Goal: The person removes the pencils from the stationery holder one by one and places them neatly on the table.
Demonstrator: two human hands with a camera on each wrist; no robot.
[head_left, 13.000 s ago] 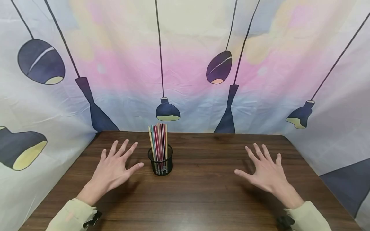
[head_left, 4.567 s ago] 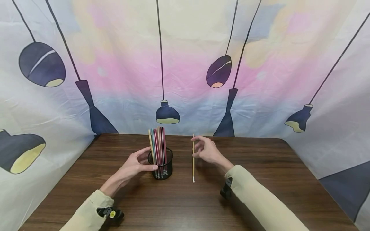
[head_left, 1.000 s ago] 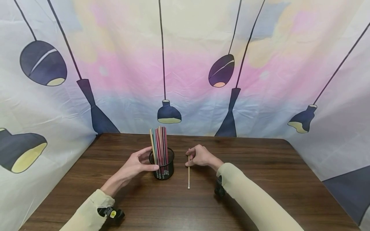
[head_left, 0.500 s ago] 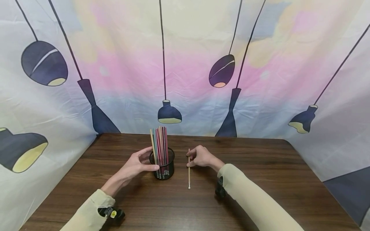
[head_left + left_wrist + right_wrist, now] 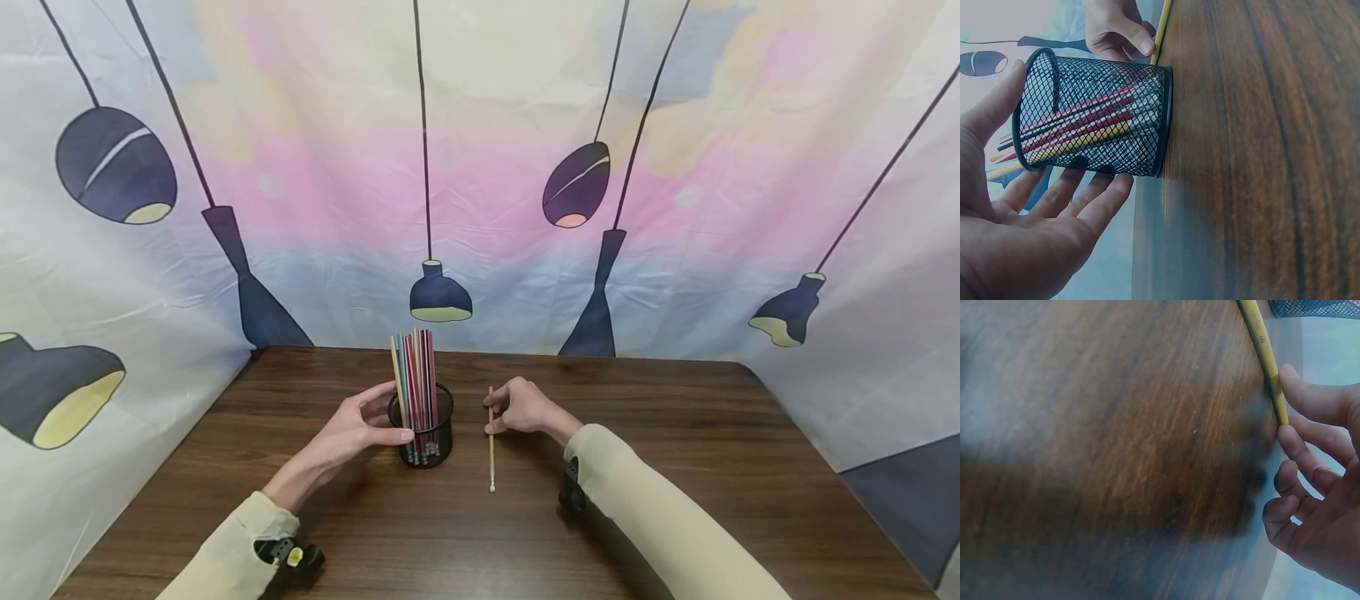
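A black mesh pencil holder (image 5: 444, 443) stands upright on the table, with several pencils (image 5: 417, 367) in it, their eraser ends down. My left hand (image 5: 348, 433) holds it from the left, thumb at the rim and fingers around the far side; the left wrist view shows those fingers (image 5: 1100, 197) along the mesh. To the right of the holder, a yellow pencil (image 5: 492, 462) lies on the wood, eraser end towards me. Thumb and fingertips of my right hand (image 5: 528, 407) pinch it near its far end. Printed letters show on the pencil (image 5: 1259, 337) in the right wrist view.
The dark wooden table (image 5: 420, 542) reaches back to a fabric backdrop (image 5: 495, 192) printed with hanging lamps. Fabric also closes off both sides. Black devices are strapped at both wrists, over pale sleeves (image 5: 660, 508).
Both hands were spread and holding nothing at first. The left then took the holder; the right brought a pencil out to its right, and has since moved slightly nearer. The last second shows almost no movement.
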